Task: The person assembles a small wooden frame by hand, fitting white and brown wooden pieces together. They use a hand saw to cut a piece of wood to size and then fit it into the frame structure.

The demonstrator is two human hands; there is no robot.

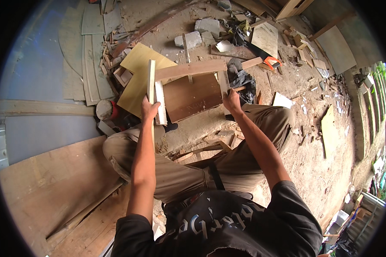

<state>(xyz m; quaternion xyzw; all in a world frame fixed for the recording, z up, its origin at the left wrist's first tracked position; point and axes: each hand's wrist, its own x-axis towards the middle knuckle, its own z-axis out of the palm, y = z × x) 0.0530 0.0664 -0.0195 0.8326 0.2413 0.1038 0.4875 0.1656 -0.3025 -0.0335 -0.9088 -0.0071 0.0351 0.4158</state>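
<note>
A wooden frame (191,69) is held out in front of my lap, its far bar joining two side bars. My left hand (150,110) is closed round the pale left side bar (152,81). Beside it stands a strip with a whitish face (160,103). My right hand (232,103) is closed on the right side bar (223,81), its fingers partly hidden. A short wooden handle-like piece (240,88) sticks out by that hand; I cannot tell whether it is gripped too. Between the side bars shows a brown board (191,97).
Yellowish plywood (146,62) lies beyond the frame's left side. An orange-handled saw (271,63) and a black plastic bag (245,83) are at the right. Concrete blocks (188,40), a red bucket (109,110) and scattered offcuts surround me. A large board (51,184) is at the left.
</note>
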